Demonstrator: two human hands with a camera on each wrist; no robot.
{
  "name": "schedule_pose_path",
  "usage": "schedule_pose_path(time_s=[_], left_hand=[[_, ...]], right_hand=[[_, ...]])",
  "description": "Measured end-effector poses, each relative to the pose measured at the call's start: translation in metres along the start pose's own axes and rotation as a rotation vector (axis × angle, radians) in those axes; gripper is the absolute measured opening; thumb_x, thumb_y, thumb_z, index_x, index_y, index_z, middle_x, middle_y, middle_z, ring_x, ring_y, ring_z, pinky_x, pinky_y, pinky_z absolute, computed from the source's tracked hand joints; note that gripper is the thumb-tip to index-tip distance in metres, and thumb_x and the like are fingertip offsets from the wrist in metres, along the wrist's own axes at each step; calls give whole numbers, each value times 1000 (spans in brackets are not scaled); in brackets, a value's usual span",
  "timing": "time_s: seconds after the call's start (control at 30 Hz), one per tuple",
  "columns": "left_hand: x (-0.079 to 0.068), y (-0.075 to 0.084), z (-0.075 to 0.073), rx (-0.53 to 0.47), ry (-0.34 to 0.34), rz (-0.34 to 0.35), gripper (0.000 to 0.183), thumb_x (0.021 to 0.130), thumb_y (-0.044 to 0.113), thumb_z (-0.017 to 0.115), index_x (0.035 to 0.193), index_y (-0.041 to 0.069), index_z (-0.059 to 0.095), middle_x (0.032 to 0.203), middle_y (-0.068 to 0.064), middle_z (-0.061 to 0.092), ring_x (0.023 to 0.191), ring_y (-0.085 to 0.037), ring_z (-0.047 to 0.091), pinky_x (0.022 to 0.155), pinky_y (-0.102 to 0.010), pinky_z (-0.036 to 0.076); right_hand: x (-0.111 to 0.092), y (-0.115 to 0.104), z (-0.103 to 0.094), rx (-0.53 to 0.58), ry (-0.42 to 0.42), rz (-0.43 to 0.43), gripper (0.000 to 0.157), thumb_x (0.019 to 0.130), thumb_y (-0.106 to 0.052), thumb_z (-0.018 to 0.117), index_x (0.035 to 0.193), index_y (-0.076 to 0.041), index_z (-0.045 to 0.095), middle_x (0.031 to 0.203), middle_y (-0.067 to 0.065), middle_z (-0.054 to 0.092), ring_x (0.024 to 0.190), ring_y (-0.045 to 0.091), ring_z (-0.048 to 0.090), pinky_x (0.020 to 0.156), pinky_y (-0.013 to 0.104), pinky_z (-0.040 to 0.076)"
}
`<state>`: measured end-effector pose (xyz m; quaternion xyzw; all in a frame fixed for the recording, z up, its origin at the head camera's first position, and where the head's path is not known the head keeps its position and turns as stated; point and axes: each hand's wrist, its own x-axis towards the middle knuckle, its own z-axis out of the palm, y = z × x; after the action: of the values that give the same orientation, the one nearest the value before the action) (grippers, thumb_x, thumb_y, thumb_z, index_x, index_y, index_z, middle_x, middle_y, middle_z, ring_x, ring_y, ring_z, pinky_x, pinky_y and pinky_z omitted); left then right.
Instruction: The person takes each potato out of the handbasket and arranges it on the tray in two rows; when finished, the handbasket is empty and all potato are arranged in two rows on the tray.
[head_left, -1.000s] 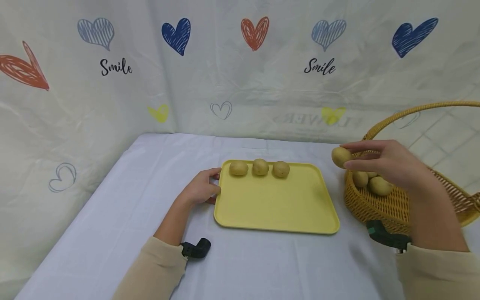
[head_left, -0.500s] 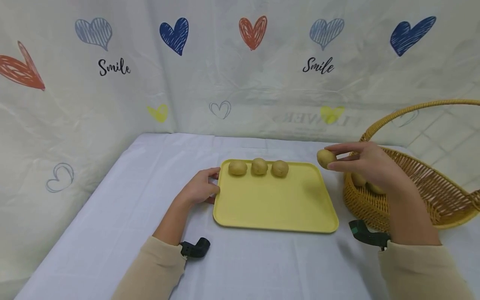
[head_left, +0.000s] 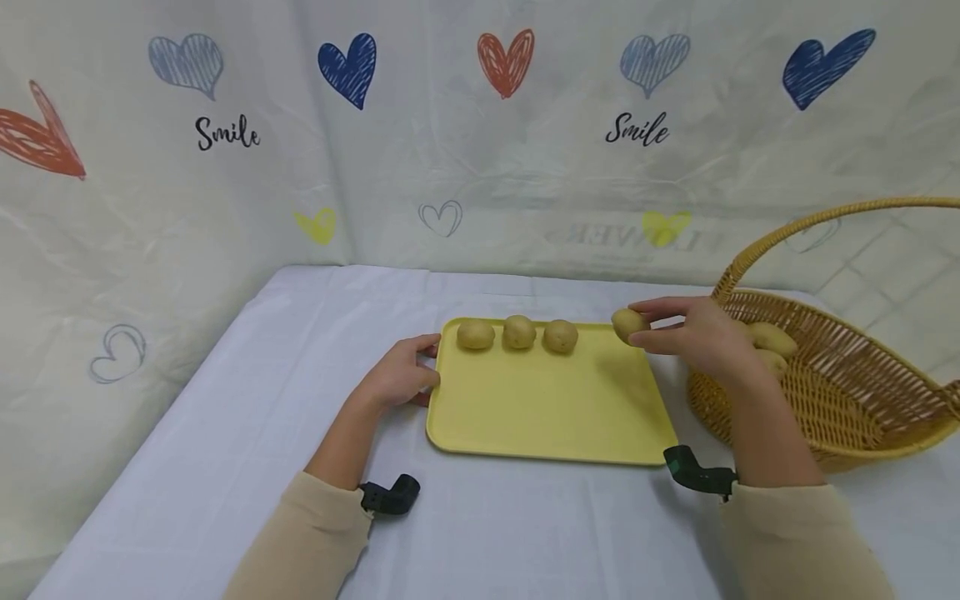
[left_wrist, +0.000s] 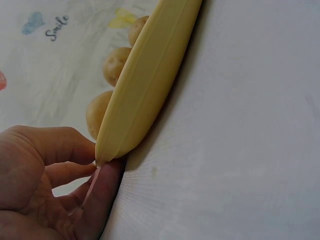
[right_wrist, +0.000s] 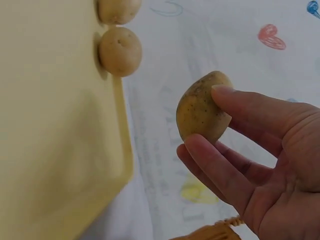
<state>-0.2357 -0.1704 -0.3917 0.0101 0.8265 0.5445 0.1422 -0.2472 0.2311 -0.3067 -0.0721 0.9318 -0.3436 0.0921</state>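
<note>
My right hand pinches a potato between thumb and fingertips, above the far right corner of the yellow tray. In the right wrist view this potato shows brown specks, held clear of the tray. Three more potatoes lie in a row along the tray's far edge: a left one, a middle one and a right one. At the tray's left edge, my left hand grips the rim. The left wrist view has its fingers against the rim's end.
Right of the tray stands a wicker basket with a tall arched handle. Several potatoes lie in it, partly hidden by my right hand. White cloth covers the table; a curtain printed with hearts hangs behind.
My right hand has carried its potato left and slightly down, from over the basket to the tray's far right corner. My left hand and the row of potatoes stay put.
</note>
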Motion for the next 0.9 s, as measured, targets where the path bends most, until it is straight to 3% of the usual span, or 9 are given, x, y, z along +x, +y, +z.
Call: schedule_pose_path(time_s=[0.33,0.57,0.77,0.9], left_hand=[[2,-1,1,10,-6,0,83,83,-5,57,161,9,35,146,-12,48,89,-19,59,69,-34,64],[2,-4,0,11,-13,13,83,83,-5,56,162,8,34,145,-13,48,84,-18,58,69,-33,63],[4,-7,0,2,-10,19,84,82,-5,55,162,8,33,147,-13,49,84,-19,60,69,-35,64],[5,-7,2,-4,-17,24,83,83,-5,56,162,9,33,147,-13,49,84,-18,61,70,-34,64]], right_hand=[[5,3,23,60,56,-12,65,95,-40,73,151,-13,55,144,19,57,127,39,61,97,46,51],[16,6,44,62,136,-18,56,95,-29,73,146,-10,60,135,20,63,120,38,64,81,32,55],[26,16,54,-3,201,-32,55,95,-27,72,144,-7,61,140,25,61,127,43,56,92,49,55],[29,22,57,-26,200,-10,55,95,-27,71,146,-8,60,145,26,57,127,45,55,93,52,55]])
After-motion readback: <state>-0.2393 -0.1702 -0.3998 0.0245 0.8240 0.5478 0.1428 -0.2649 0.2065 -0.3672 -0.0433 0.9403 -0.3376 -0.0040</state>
